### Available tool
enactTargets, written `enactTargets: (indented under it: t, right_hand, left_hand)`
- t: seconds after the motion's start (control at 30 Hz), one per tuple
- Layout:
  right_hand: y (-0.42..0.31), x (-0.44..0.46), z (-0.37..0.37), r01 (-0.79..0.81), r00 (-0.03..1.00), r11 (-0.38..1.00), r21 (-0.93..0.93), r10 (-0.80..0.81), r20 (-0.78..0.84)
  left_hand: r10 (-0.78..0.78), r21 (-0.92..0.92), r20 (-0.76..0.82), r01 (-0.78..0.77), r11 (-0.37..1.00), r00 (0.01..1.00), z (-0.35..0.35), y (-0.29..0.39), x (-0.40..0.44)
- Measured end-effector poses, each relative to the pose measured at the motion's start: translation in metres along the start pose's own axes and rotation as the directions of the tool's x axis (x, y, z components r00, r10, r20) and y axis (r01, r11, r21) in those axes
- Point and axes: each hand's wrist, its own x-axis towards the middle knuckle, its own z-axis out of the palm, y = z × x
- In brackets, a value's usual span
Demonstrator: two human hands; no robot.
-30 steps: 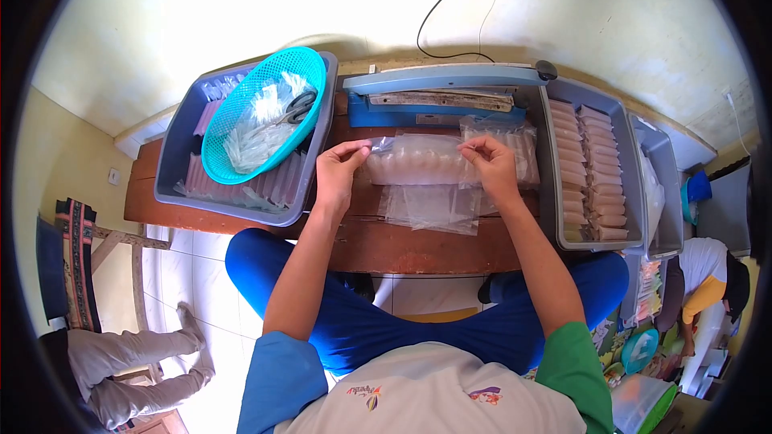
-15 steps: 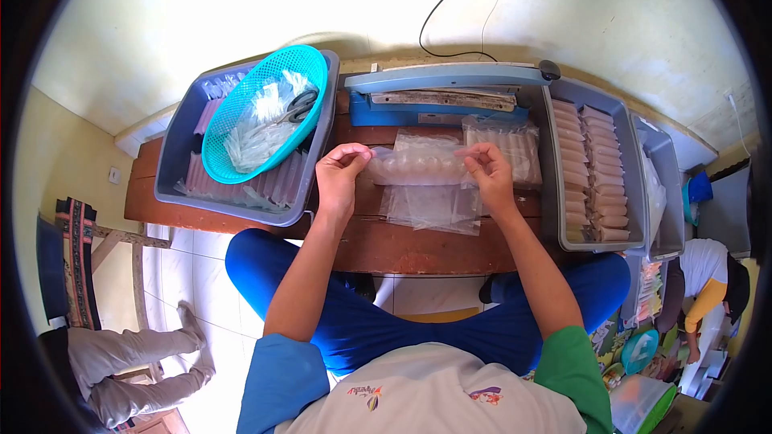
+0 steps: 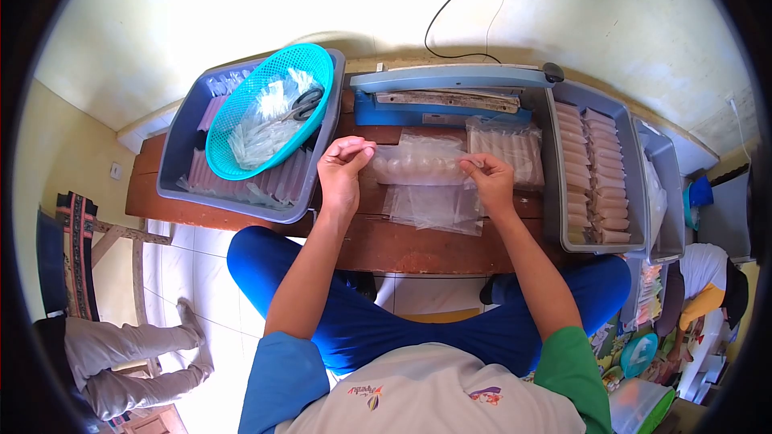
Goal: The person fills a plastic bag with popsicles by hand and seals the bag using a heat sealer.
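Observation:
A clear plastic pack [image 3: 422,169] with a row of rounded pale pieces lies level between my hands, above the table. My right hand [image 3: 490,181] pinches its right end between thumb and fingers. At the pack's left end, my left hand [image 3: 342,173] has thumb and fingertips pressed together, just above the film's edge; whether they hold film is unclear. Under the pack lie flat clear plastic bags [image 3: 434,213]. Behind my right hand rests a filled clear pack [image 3: 507,149] of pale tubes in a row.
A blue paper cutter [image 3: 442,100] stands at the back. Left is a grey tub [image 3: 173,181] of packs, topped by a turquoise basket [image 3: 217,141] with plastic scraps and scissors [image 3: 304,104]. A grey crate [image 3: 551,193] of pinkish packs stands right. Other people are at both sides.
My left fingertips have risen slightly from the pack's left end. My right hand has shifted its pinch a little inward along the pack's right end.

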Motion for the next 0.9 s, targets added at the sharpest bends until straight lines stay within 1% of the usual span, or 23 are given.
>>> enactTargets:
  t: [0.07, 0.17, 0.23, 0.27, 0.33, 0.37, 0.43, 0.47, 0.53, 0.57, 0.67, 0.7, 0.73, 0.77, 0.8, 0.87, 0.9]
  right_hand:
    - [0.003, 0.001, 0.001, 0.027, 1.0, 0.999, 0.042, -0.026, -0.009]
    - [0.004, 0.002, 0.0, 0.028, 1.0, 0.998, 0.051, -0.028, -0.005]
    - [0.004, 0.003, 0.0, 0.03, 1.0, 0.998, 0.049, -0.029, -0.004]
    - [0.005, 0.003, 0.0, 0.03, 1.0, 0.998, 0.047, -0.03, -0.001]
    - [0.007, 0.004, 0.001, 0.039, 0.999, 0.998, 0.054, -0.039, -0.006]
    - [0.008, 0.004, 0.001, 0.048, 0.999, 0.997, 0.061, -0.048, -0.009]
    - [0.008, 0.004, 0.002, 0.051, 0.999, 0.996, 0.069, -0.05, -0.004]
    - [0.006, 0.004, 0.002, 0.053, 0.999, 0.996, 0.075, -0.053, 0.0]
    - [0.002, 0.003, 0.003, 0.062, 0.998, 0.996, 0.068, -0.063, 0.002]
    - [0.0, 0.003, 0.003, 0.072, 0.997, 0.996, 0.06, -0.072, 0.005]
    - [0.005, 0.003, -0.001, 0.068, 0.997, 0.998, 0.01, -0.068, 0.021]
    - [0.006, 0.002, -0.001, 0.066, 0.998, 0.998, 0.01, -0.066, 0.021]
    - [0.006, 0.003, 0.0, 0.048, 0.998, 0.997, 0.062, -0.05, 0.036]
    - [0.006, 0.003, 0.001, 0.03, 0.998, 0.993, 0.113, -0.036, 0.052]
    - [0.006, 0.003, 0.002, 0.03, 0.998, 0.993, 0.113, -0.036, 0.053]
    - [0.004, 0.002, 0.004, 0.156, 0.977, 0.969, 0.194, -0.18, 0.112]
    - [0.001, 0.001, 0.006, 0.156, 0.977, 0.968, 0.195, -0.18, 0.113]
  left_hand:
    - [0.023, -0.022, 0.01, -0.023, 0.999, 1.0, -0.002, -0.004, 0.001]
    - [0.037, -0.03, 0.01, -0.037, 0.999, 0.999, -0.003, -0.009, 0.003]
    - [0.052, -0.034, 0.07, -0.05, 0.998, 0.996, -0.005, -0.009, 0.005]
    - [0.053, -0.033, 0.071, -0.051, 0.998, 0.996, -0.005, -0.007, 0.004]
    - [0.004, -0.022, 0.133, -0.001, 1.0, 0.991, -0.006, -0.003, 0.003]
    - [0.004, -0.02, 0.132, -0.001, 1.0, 0.991, -0.006, -0.003, 0.003]
    - [-0.046, 0.019, 0.229, 0.043, 0.999, 0.972, -0.006, -0.002, 0.005]
    - [-0.046, 0.02, 0.231, 0.043, 0.999, 0.972, -0.007, -0.003, 0.007]
    - [-0.143, 0.116, 0.327, 0.11, 0.987, 0.934, -0.009, -0.008, 0.011]
    - [-0.172, 0.173, 0.279, 0.126, 0.977, 0.945, -0.005, -0.005, 0.009]
    - [-0.159, 0.197, 0.284, 0.105, 0.975, 0.946, -0.019, -0.015, 0.016]
    - [-0.133, 0.167, 0.232, 0.095, 0.981, 0.964, -0.017, -0.016, 0.013]
    - [-0.134, 0.168, 0.23, 0.096, 0.981, 0.964, -0.016, -0.016, 0.012]
    - [-0.123, 0.129, 0.244, 0.093, 0.987, 0.962, -0.015, -0.015, 0.011]
    - [-0.112, 0.09, 0.259, 0.091, 0.992, 0.959, -0.014, -0.015, 0.011]
    - [-0.096, 0.08, 0.262, 0.078, 0.994, 0.96, -0.013, -0.016, 0.009]
    - [-0.082, 0.07, 0.267, 0.065, 0.995, 0.96, -0.014, -0.016, 0.008]
